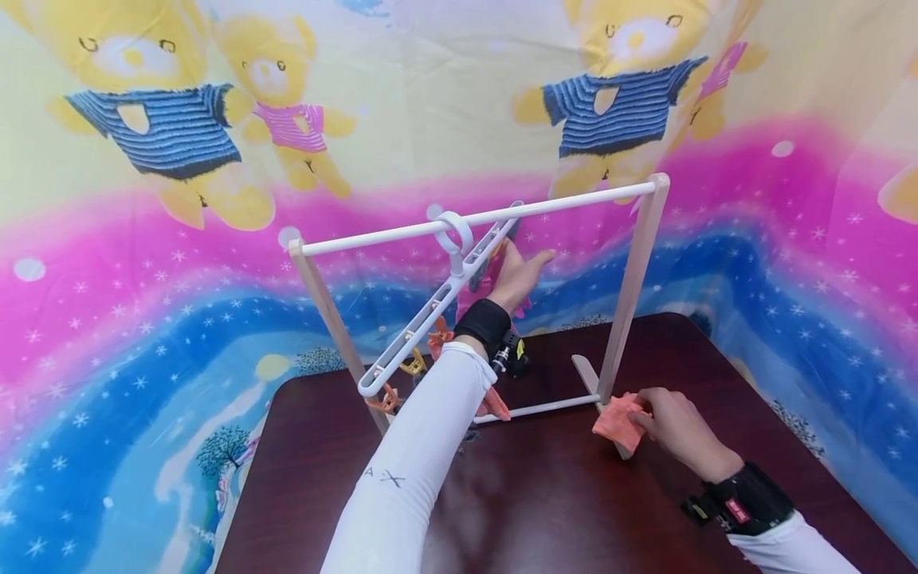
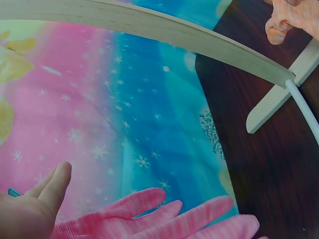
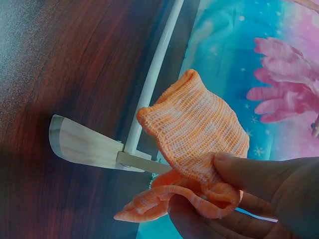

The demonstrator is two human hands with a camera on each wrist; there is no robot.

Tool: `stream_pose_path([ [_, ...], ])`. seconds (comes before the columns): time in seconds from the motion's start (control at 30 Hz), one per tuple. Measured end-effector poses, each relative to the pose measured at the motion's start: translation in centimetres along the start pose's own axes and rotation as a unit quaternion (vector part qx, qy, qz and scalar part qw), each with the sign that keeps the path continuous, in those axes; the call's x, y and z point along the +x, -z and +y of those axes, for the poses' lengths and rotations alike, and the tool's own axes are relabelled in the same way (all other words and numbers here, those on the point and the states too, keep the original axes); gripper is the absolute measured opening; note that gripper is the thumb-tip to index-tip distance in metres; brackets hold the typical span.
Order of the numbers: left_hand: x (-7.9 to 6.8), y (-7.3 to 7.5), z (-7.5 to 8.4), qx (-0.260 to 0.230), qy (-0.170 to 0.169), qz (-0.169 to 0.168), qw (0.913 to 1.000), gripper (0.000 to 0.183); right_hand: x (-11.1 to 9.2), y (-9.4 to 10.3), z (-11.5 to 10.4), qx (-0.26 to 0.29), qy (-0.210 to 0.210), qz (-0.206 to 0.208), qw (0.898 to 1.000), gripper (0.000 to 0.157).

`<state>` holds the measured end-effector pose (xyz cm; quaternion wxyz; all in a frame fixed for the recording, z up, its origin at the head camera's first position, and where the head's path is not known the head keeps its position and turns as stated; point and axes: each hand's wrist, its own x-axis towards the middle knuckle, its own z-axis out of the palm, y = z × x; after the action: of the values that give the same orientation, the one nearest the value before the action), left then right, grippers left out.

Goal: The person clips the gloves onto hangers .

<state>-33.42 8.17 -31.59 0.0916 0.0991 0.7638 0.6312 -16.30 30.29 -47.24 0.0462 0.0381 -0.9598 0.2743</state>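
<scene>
My left hand point(image 1: 518, 277) is raised at the far end of a white clip hanger point(image 1: 423, 323), beside a grey clip. Its thumb stands out straight to the side, and extended digits also show in the left wrist view. Below it hangs a pink knit glove point(image 2: 149, 221), fingers dangling. Low at the right, my right hand point(image 1: 677, 426) pinches a crumpled orange knit glove point(image 3: 204, 124) between thumb and fingers. That glove is held near the foot of the rack, its cuff facing up and away in the right wrist view.
The hanger hooks over the top bar point(image 1: 559, 205) of a wooden rack with a right post point(image 1: 634, 287) and a lower white bar point(image 1: 552, 407). Orange and yellow clips point(image 1: 413, 364) hang from its near end. Another orange piece point(image 1: 495, 405) hangs behind my left forearm. A dark table point(image 1: 538, 494) lies beneath.
</scene>
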Motion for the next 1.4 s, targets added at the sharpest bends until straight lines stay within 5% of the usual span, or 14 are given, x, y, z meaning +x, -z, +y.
stream_pose_path([
  [0.57,0.5,0.3,-0.3,0.024,-0.027,0.024,0.9991,0.105,0.1,-0.3,-0.1,0.009,-0.011,-0.007,1.0,0.006],
  [0.87,-0.2,0.0,-0.3,-0.002,-0.031,-0.032,0.999,0.103,0.2,-0.2,-0.4,0.004,-0.009,-0.003,1.0,0.005],
  [1.4,-1.3,-1.8,-0.7,0.011,-0.076,-0.055,0.9955,0.092,0.3,-0.4,-0.8,-0.009,-0.008,-0.002,1.0,0.004],
])
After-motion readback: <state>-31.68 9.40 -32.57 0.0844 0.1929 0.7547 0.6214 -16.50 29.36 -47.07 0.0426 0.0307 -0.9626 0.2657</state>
